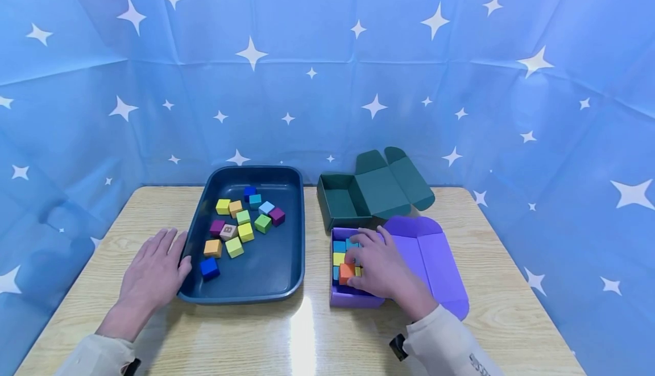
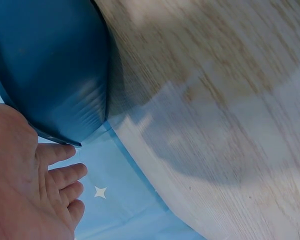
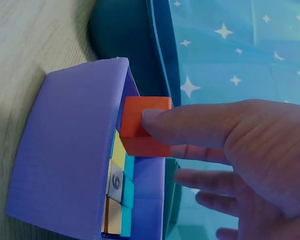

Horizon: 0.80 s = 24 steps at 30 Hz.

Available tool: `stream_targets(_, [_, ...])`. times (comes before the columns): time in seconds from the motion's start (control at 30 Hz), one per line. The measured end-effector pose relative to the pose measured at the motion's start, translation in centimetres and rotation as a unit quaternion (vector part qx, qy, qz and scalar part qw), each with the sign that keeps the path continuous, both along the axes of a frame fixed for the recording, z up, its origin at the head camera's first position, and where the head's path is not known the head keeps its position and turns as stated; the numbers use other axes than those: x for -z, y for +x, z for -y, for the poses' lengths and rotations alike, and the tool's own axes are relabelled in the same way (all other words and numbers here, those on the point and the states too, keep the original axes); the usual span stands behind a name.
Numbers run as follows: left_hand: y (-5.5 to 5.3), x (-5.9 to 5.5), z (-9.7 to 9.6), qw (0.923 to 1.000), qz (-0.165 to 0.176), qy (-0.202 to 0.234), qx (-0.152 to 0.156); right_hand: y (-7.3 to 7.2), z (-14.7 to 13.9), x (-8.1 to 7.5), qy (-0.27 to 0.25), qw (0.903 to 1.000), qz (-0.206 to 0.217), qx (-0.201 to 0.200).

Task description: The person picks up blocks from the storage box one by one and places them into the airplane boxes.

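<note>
Between thumb and fingers my right hand (image 1: 381, 265) pinches an orange cube (image 3: 146, 126) over the open purple box (image 1: 356, 301). Inside that box lie several cubes, among them a yellow cube (image 1: 339, 259), a teal cube (image 1: 339, 246) and a cube marked with a digit (image 3: 115, 181). My left hand (image 1: 156, 271) rests at the left rim of a dark blue tray (image 1: 266, 293), its fingers straight and holding nothing. Scattered in the tray are several coloured cubes, including a blue cube (image 1: 210, 268), an orange-yellow cube (image 1: 212, 248) and a wooden cube with a letter B (image 1: 228, 232).
Behind the purple box stands an open dark green box (image 1: 348, 217), its lid (image 1: 384, 188) folded out to the right. The purple lid (image 1: 430, 262) lies spread under and beyond my right forearm. A blue star-patterned curtain (image 1: 327, 80) closes off the wooden table (image 1: 245, 336).
</note>
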<state>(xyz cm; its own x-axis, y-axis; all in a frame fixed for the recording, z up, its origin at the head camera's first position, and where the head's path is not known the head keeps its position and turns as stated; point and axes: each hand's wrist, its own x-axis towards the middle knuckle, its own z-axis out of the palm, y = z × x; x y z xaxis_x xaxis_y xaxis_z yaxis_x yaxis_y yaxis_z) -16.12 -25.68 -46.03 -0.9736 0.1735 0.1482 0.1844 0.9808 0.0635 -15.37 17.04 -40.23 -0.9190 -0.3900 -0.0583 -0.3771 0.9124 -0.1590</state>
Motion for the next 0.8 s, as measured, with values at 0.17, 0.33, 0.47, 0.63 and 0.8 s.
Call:
stream_targets(0.17, [0.1, 0.0, -0.1, 1.0000, 0.005, 0.003, -0.003, 0.1, 0.2, 0.2, -0.004, 0.9998, 0.014, -0.011])
stream_targets(0.33, [0.1, -0.1, -0.1, 1.0000, 0.006, 0.007, -0.005, -0.1, 0.3, 0.7, -0.010, 0.9994, 0.021, -0.027])
stream_targets(0.47, [0.1, 0.0, -0.1, 0.9999, 0.005, 0.011, -0.005, -0.3, 0.5, 1.4, -0.008, 0.9991, 0.020, -0.037])
stream_targets(0.63, [0.0, 0.1, 0.0, 0.9998, 0.007, 0.017, -0.006, -0.5, 0.6, 1.9, -0.012, 0.9989, 0.025, -0.037])
stream_targets(0.8, [0.0, 0.2, 0.0, 0.9998, 0.004, 0.018, -0.004, -0.8, 0.6, 2.2, -0.018, 0.9983, 0.033, -0.044])
